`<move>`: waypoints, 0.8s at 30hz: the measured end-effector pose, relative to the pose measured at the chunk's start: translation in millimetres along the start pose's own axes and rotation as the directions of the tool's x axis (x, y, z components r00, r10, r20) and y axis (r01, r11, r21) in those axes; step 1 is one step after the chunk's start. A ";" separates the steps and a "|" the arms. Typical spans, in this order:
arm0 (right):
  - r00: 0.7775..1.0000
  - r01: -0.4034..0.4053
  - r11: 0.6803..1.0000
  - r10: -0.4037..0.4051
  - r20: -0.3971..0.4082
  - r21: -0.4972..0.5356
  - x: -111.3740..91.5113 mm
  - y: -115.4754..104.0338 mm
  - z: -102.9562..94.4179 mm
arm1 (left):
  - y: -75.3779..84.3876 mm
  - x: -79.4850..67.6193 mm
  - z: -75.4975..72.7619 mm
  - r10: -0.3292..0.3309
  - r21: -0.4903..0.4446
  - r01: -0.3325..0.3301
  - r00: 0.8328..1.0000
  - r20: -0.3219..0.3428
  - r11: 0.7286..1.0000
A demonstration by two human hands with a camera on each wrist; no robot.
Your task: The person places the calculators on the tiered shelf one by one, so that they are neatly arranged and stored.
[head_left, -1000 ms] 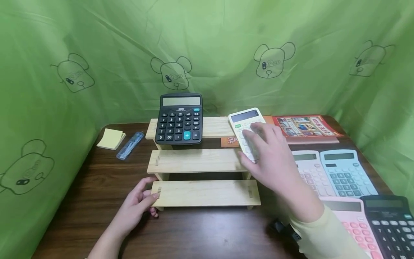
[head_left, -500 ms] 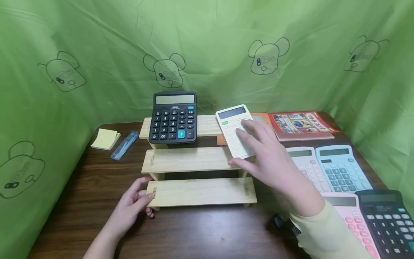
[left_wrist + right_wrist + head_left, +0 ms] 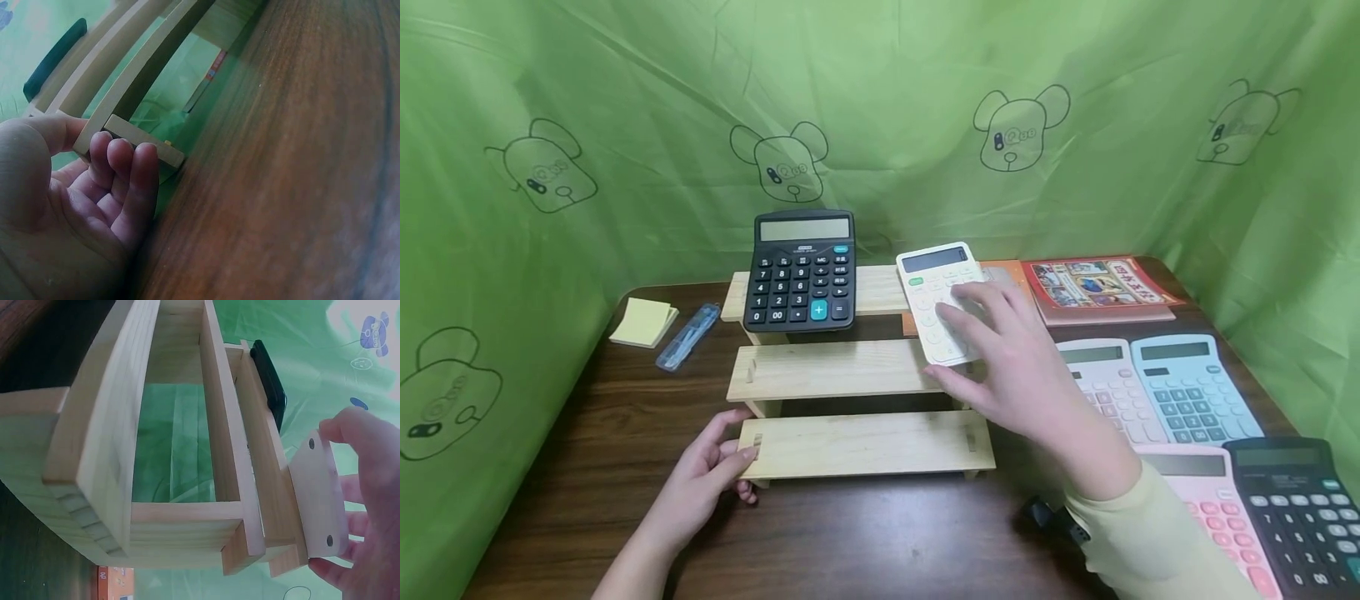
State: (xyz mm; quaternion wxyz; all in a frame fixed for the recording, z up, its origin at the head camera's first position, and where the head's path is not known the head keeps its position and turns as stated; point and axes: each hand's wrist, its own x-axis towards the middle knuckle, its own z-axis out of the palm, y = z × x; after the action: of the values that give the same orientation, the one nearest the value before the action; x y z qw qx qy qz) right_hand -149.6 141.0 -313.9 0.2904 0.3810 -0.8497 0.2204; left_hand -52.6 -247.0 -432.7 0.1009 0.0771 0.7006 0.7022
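Left hand (image 3: 711, 462): you pinched wooden stand (image 3: 865, 443), likely steadying it | right hand (image 3: 1011, 367): held white calculator (image 3: 927, 300) by edges, probably against tipping

Table (image 3: 865, 542), front edge: free strip ran before the wooden stand (image 3: 842, 371). Stand, front left corner: left hand (image 3: 711, 467) blocked access. Top board (image 3: 877, 290): black calculator (image 3: 800, 271) obstructed the left half, white calculator (image 3: 929, 304) and right hand (image 3: 1018, 358) the right; a gap lay between. Table's right edge: four calculators (image 3: 1198, 404) blocked passage.
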 end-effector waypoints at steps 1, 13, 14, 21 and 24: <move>1.000 0.010 1.000 -0.010 -0.007 0.008 0.2 -0.6 0.0 | 0.0 0.0 0.0 0.001 0.000 -0.001 1.000 0.001 1.000; 1.000 -0.012 1.000 0.012 -0.014 0.025 0.0 -3.8 6.1 | 0.7 0.2 0.0 -0.014 0.020 0.014 1.000 -0.014 1.000; 1.000 -0.012 1.000 0.012 -0.014 0.029 -0.3 -3.6 6.4 | 0.7 0.1 0.0 -0.013 0.020 0.014 1.000 -0.014 1.000; 1.000 -0.009 0.999 0.008 0.004 0.034 1.2 -3.5 7.6 | 0.3 -0.7 -0.5 -0.007 0.011 0.007 1.000 -0.007 1.000; 1.000 -0.011 0.999 0.010 0.018 0.037 3.9 -4.7 8.5 | 1.0 -1.3 -0.2 -0.014 0.013 0.014 1.000 -0.008 1.000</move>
State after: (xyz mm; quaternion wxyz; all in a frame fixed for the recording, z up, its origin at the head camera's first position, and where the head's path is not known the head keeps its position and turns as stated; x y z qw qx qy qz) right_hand -150.8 131.1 -316.8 0.2745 0.3838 -0.8501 0.2340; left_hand -51.4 -247.5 -431.7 0.1027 0.0699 0.7061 0.6971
